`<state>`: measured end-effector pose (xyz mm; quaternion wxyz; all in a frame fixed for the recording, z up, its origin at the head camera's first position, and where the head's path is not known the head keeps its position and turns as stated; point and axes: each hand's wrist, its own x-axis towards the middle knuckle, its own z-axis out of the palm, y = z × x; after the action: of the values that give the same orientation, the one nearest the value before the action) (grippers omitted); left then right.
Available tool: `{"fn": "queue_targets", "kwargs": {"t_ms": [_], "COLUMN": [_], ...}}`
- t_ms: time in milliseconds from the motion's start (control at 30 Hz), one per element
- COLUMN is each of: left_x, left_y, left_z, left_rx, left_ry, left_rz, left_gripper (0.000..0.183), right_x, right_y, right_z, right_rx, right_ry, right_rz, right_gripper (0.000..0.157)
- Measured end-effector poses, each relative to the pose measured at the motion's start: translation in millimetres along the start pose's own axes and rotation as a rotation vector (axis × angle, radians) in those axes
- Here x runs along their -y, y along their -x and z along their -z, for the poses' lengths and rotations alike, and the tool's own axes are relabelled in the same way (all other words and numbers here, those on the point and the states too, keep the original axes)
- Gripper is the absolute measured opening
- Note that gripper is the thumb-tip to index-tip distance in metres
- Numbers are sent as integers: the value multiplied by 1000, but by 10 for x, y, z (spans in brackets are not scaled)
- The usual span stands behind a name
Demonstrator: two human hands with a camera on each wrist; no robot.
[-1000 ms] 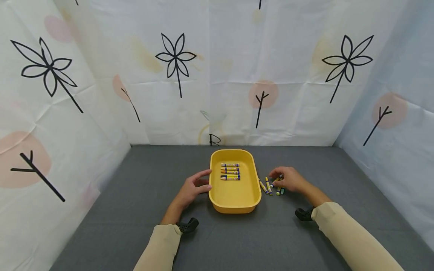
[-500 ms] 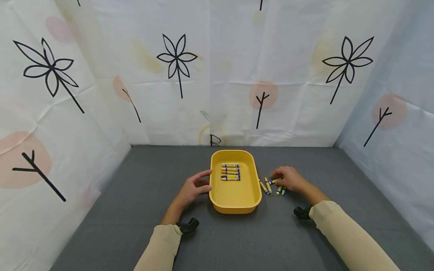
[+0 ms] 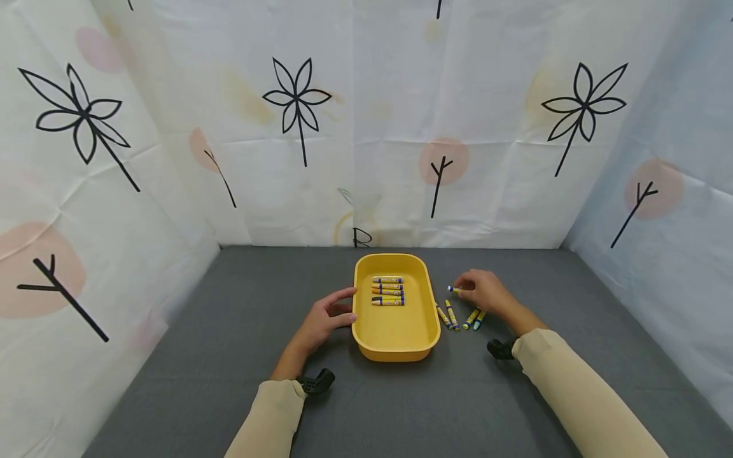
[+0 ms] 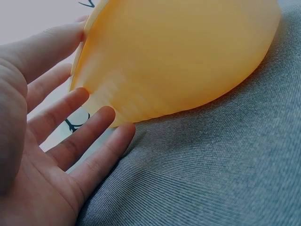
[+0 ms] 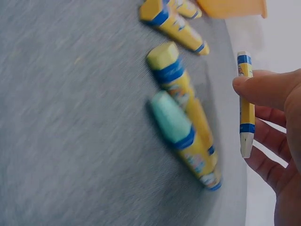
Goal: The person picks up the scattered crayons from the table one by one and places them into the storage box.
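A yellow tray (image 3: 395,334) stands mid-table, with several paper-wrapped crayons (image 3: 387,301) lying in a row inside. My left hand (image 3: 319,321) touches its left side; in the left wrist view the fingers (image 4: 89,127) are spread and nearly straight along the yellow wall, with the thumb at the rim. To the right of the tray, my right hand (image 3: 485,292) pinches a white crayon (image 5: 246,110) between thumb and fingers, above the cloth. Below that hand lie a pale green crayon (image 5: 171,117) and a yellow-green crayon (image 5: 164,57), side by side.
Two more crayons (image 3: 452,315) lie close to the tray's right side. Grey cloth (image 3: 401,407) covers the table. Printed white fabric (image 3: 395,127) hangs behind it and along both sides.
My right hand has lifted the white crayon off the group on the cloth and moved slightly away from me and to the left. The left hand stays at the tray.
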<state>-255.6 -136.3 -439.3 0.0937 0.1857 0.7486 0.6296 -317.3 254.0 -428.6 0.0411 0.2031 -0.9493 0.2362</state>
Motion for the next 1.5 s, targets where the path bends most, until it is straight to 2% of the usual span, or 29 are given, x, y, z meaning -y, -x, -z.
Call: {"fn": "queue_targets", "kwargs": {"t_ms": [233,533,667,767,933,1133,1500], "left_x": [-7,-14,-10,-6,-11,-20,-10], "left_y": [6,12,7,4,6,12,5], "left_z": [-8,-10,-13,-14,-7,-4,5], "left_rx": [5,4,5,2,5,4,28], "left_ry": [4,10,11,11,17,16,39], "left_rz": [-9,-11,-16,-18,-19,-17,-33], "left_gripper": [59,59,59,59,59,59,59], "right_x": [99,343,469,568,688,811,1079], "right_y": [-125,-278,-331,-371,-463,-561,-657], "right_z": [19,104,133,143,121,58,-64], "right_rx": [-65,-70,-70,-61,-21,13,26], "right_ry": [-11,-23,-30,-33,-43,0,16], "right_rz": [2,-19,12,35,24,58,85], "right_gripper": [13,17,17,18,19,19,17]}}
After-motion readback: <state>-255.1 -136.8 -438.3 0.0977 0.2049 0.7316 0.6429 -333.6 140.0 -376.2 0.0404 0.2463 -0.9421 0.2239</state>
